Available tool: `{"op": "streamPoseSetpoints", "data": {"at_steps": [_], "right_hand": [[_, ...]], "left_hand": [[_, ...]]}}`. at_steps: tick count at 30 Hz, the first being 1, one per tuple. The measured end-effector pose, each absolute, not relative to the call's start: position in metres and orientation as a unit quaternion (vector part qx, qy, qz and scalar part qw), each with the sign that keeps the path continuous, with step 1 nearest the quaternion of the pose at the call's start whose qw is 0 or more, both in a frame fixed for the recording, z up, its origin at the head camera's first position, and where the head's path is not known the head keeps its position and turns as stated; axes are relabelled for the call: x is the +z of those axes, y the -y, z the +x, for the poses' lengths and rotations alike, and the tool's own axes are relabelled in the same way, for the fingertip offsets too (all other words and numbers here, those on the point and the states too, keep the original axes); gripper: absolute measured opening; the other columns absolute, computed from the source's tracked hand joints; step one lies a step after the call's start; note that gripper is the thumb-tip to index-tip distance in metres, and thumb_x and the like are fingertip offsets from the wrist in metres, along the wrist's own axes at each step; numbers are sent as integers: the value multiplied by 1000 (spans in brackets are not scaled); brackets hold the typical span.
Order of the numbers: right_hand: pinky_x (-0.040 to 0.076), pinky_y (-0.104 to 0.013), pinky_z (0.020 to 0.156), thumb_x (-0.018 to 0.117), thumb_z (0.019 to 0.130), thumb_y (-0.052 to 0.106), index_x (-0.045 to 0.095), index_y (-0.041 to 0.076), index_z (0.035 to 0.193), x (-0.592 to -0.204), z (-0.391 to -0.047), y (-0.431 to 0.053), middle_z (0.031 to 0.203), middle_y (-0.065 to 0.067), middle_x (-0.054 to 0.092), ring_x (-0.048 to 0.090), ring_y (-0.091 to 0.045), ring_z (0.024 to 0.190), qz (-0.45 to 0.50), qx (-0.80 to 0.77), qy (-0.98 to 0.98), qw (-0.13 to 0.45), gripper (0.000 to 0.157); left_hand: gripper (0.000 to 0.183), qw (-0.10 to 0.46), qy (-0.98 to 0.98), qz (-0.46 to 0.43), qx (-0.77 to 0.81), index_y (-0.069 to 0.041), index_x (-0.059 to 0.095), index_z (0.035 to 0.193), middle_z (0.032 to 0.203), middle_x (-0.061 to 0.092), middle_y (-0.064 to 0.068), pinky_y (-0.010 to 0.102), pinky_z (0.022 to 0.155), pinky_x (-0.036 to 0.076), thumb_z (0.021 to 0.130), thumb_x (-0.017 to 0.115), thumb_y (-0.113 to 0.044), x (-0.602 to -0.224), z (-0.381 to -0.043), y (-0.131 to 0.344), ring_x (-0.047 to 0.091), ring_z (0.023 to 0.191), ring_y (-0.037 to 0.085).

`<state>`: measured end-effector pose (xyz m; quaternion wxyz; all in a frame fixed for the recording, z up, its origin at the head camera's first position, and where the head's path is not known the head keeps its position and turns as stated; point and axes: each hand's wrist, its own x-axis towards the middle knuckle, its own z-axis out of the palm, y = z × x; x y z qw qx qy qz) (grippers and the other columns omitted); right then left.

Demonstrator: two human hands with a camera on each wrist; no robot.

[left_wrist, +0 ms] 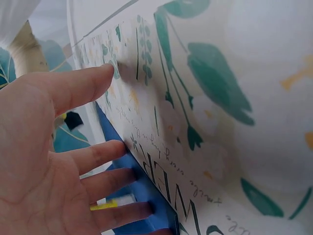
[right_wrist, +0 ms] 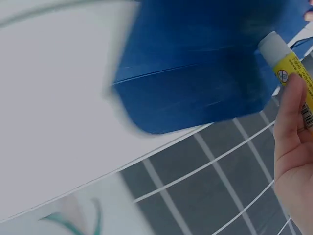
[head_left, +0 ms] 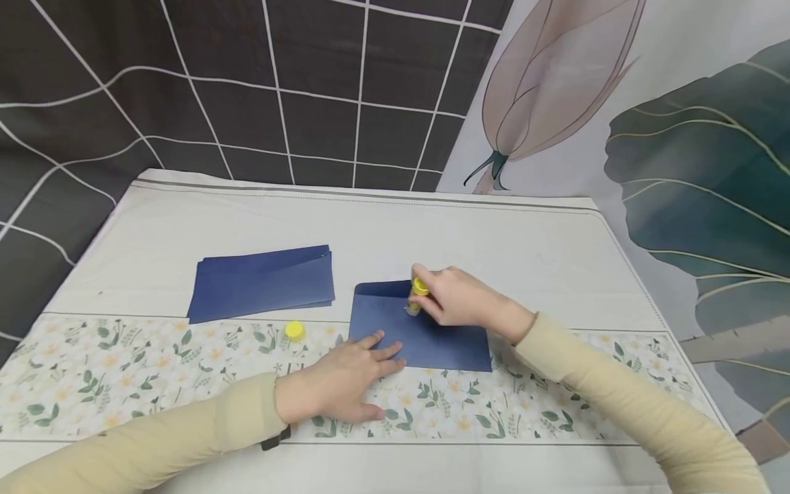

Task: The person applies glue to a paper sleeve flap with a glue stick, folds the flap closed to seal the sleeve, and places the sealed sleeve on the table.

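A dark blue envelope [head_left: 432, 346] lies on the table with its flap [right_wrist: 195, 103] folded open on the far side. My right hand [head_left: 459, 298] grips a yellow glue stick [right_wrist: 292, 68], its white end down at the envelope near the flap fold. My left hand [head_left: 348, 377] lies with fingers spread, the fingertips [left_wrist: 129, 175] resting on the envelope's near left edge. The thumb is stretched out over the flowered cloth. A yellow cap [head_left: 295, 331] sits on the cloth to the left of the envelope.
A stack of blue envelopes [head_left: 265, 283] lies further left on the table. The white tablecloth [head_left: 494, 247] carries a floral band [head_left: 166, 377] across its front. Behind the table hang a dark gridded curtain [head_left: 321, 89] and a leaf-patterned cloth [head_left: 697, 158].
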<state>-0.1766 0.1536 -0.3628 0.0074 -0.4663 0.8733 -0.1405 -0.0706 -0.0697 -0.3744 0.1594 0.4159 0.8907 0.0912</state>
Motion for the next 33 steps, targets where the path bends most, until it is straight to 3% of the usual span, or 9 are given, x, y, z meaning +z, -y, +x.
{"op": "streamPoseSetpoints", "data": {"at_steps": [12, 17, 25, 33], "right_hand": [[33, -12, 40, 61, 94, 17, 47, 9, 95, -364, -162, -230, 64, 5, 58, 34, 3, 42, -392, -133, -910, -17, 16], [31, -13, 39, 63, 92, 14, 46, 10, 95, -364, -158, -245, 56, 9, 48, 31, 4, 40, -379, -139, -914, -33, 18], [35, -12, 41, 63, 92, 15, 46, 10, 96, -368, -161, -229, 67, 5, 60, 38, 4, 44, -391, -159, -906, -33, 17], [39, -13, 44, 60, 94, 18, 47, 9, 95, -370, -172, -186, 65, 5, 56, 45, -1, 47, -424, -167, -890, -23, 16]], "left_hand": [[71, 149, -892, 417, 94, -14, 50, 140, 150, 42, 10, 54, 106, 41, 80, 71, -46, -375, -69, 72, 37, 138, 41], [72, 153, -894, 410, 94, -14, 49, 141, 151, 40, 9, 54, 107, 40, 80, 71, -47, -376, -69, 73, 35, 139, 41], [72, 154, -894, 409, 100, -14, 50, 140, 150, 41, 10, 53, 107, 40, 80, 72, -46, -376, -69, 73, 35, 139, 41], [71, 156, -890, 415, 105, -13, 52, 139, 149, 42, 11, 55, 105, 41, 79, 73, -46, -375, -70, 70, 36, 138, 42]]}}
